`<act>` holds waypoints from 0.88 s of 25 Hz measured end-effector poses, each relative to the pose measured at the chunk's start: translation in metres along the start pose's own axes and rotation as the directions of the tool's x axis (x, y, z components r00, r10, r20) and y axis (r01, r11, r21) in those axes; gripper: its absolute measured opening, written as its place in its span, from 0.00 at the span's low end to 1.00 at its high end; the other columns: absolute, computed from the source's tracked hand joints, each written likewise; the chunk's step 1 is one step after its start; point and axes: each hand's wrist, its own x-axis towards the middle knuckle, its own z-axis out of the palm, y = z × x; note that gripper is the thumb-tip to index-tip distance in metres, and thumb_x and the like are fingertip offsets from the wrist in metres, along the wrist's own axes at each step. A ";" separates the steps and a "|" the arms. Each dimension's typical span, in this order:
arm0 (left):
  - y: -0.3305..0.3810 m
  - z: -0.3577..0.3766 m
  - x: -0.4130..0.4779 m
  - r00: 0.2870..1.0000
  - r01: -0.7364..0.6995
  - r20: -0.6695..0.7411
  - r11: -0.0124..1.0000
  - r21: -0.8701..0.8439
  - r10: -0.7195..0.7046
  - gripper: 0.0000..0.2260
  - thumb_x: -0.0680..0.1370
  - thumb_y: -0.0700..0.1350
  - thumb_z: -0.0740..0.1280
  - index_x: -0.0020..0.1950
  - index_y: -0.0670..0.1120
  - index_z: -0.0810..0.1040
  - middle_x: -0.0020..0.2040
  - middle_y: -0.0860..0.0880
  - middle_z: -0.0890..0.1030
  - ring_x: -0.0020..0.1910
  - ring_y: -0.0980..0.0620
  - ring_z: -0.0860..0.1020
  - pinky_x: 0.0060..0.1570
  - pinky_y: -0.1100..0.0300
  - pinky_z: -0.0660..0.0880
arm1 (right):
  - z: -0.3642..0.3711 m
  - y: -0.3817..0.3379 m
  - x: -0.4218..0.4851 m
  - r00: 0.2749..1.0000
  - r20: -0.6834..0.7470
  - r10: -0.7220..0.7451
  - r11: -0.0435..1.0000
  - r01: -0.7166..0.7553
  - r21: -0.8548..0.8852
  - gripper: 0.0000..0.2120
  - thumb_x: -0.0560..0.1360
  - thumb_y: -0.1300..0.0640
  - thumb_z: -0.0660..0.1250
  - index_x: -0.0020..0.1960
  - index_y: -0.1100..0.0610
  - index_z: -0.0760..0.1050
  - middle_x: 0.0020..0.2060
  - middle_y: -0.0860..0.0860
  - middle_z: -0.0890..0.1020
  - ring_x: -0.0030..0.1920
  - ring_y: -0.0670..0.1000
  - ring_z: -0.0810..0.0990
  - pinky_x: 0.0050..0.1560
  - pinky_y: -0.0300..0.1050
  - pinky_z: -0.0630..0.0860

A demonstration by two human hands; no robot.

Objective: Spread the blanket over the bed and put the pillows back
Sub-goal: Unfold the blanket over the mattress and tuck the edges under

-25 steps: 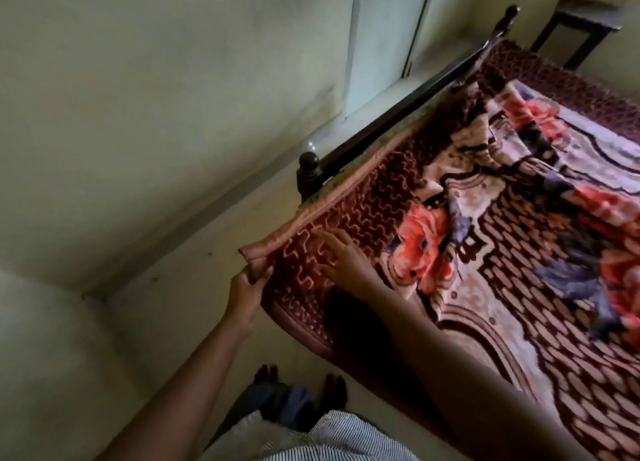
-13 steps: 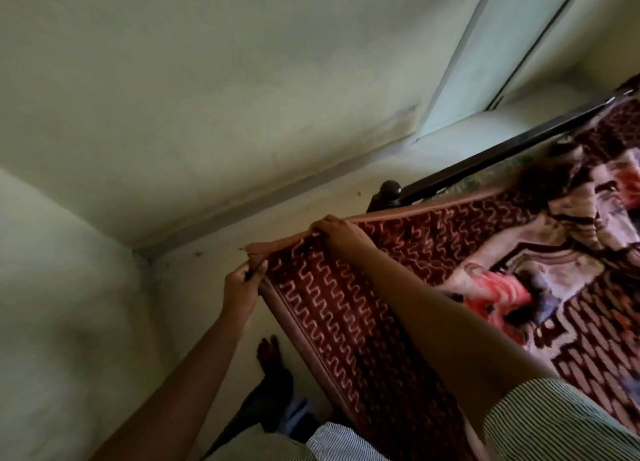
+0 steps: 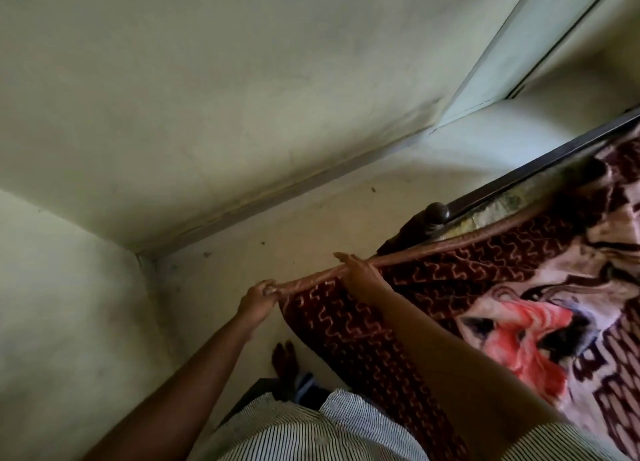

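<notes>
I see both hands at the near corner of the blanket (image 3: 377, 325), just below the centre of the frame.

On the left a pale wall (image 3: 69, 322) meets the floor (image 3: 214, 273). My left hand (image 3: 258, 297), left of centre, has its fingers curled tight round the blanket's corner hem, pinching it. Below it a bare foot (image 3: 285, 356) stands on the floor, above a striped shirt (image 3: 311, 429) at the bottom edge. Just right of the left hand, my right hand (image 3: 360, 270) lies flat across the same hem, fingers straight and pressed together, tips past the edge; its thumb I cannot see. The maroon patterned blanket runs from both hands over the bed to the right edge, with a red flower at lower right. Above it, right of centre, are a dark bedpost knob (image 3: 437, 214) and rail (image 3: 526, 176). A door (image 3: 540, 37) fills the upper right.
</notes>
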 end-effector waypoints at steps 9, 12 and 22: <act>0.123 0.025 0.044 0.901 -0.363 0.308 0.920 0.150 0.305 0.09 0.78 0.47 0.65 0.57 0.51 0.77 0.58 0.46 0.80 0.59 0.48 0.77 0.58 0.57 0.72 | -0.036 0.062 -0.036 0.810 -0.319 0.492 0.771 -0.235 0.592 0.13 0.79 0.63 0.60 0.62 0.57 0.73 0.58 0.52 0.77 0.51 0.47 0.77 0.53 0.39 0.75; 0.193 0.057 0.061 0.818 -0.509 0.436 0.823 0.250 0.374 0.14 0.79 0.49 0.64 0.64 0.49 0.75 0.60 0.49 0.78 0.60 0.52 0.76 0.54 0.63 0.71 | -0.055 0.099 -0.025 0.674 -0.304 0.674 0.593 -0.248 0.766 0.13 0.79 0.62 0.59 0.62 0.55 0.73 0.55 0.53 0.79 0.44 0.45 0.78 0.36 0.30 0.74; 0.368 0.192 0.130 0.490 -0.845 0.834 0.375 0.383 0.254 0.19 0.80 0.48 0.61 0.71 0.48 0.68 0.68 0.47 0.72 0.66 0.49 0.71 0.59 0.63 0.67 | -0.114 0.202 0.029 0.309 0.094 0.946 -0.053 -0.139 0.989 0.11 0.79 0.61 0.60 0.59 0.57 0.75 0.43 0.52 0.80 0.39 0.50 0.78 0.39 0.45 0.76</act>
